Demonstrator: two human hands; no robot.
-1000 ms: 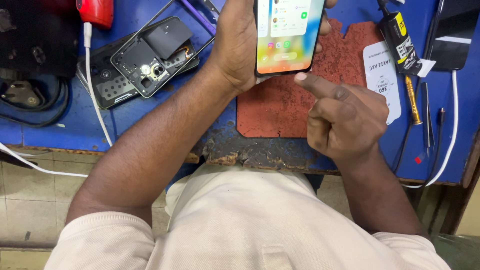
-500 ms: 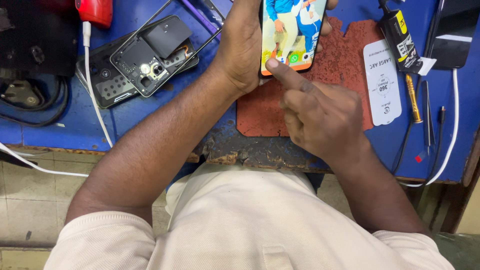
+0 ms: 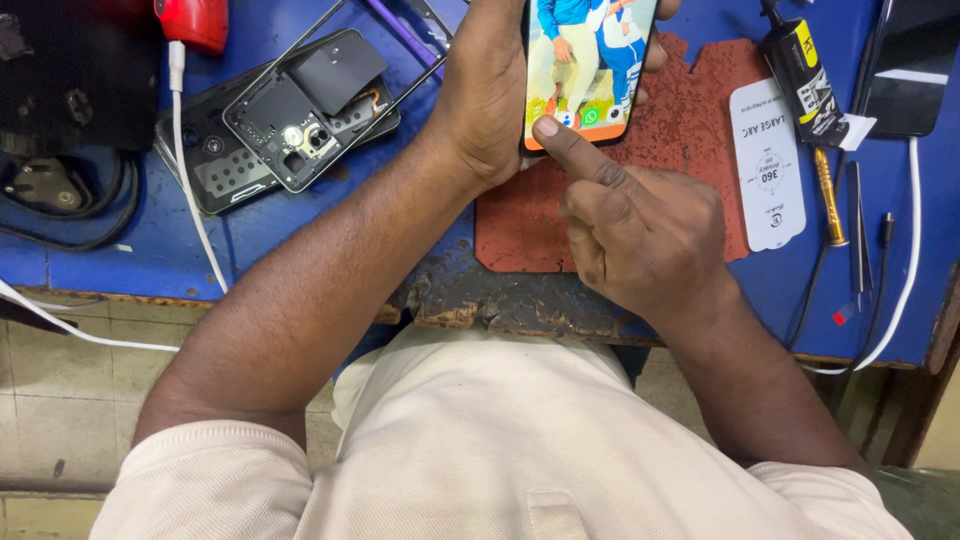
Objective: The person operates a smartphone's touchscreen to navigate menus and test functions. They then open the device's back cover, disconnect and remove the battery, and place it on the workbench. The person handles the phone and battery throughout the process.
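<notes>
Gripping a slim black smartphone with a lit, colourful screen [image 3: 588, 70], the left hand [image 3: 487, 90] is wrapped around the phone's left edge, with fingertips just seen past its right edge. The phone is held upright above the bench, its top cut off by the frame. The right hand [image 3: 640, 235] is curled into a loose fist holding nothing, only its forefinger stretched out, and the tip of that finger is pressed on the lower left corner of the lit screen.

Directly under both hands a rust-red, rough-edged work mat [image 3: 690, 140] is laid on the worn blue workbench top [image 3: 150, 250], whose near edge is chipped and dark below the right wrist. Just right of the right hand a white rounded rectangular card [image 3: 768, 170] is seen, partly on the mat. Further right, a brass-handled screwdriver [image 3: 832, 198], a thin dark tool and a white cable [image 3: 908, 240] are lined up. Beyond the card, a black and yellow tube [image 3: 805, 70] is lying.

Left of the left forearm, a dismantled phone with its grey inner frame and circuitry exposed [image 3: 300, 115] is resting on the bench. Further left a white cord [image 3: 190, 190] and a red object [image 3: 195, 20] are found, then black cables.
</notes>
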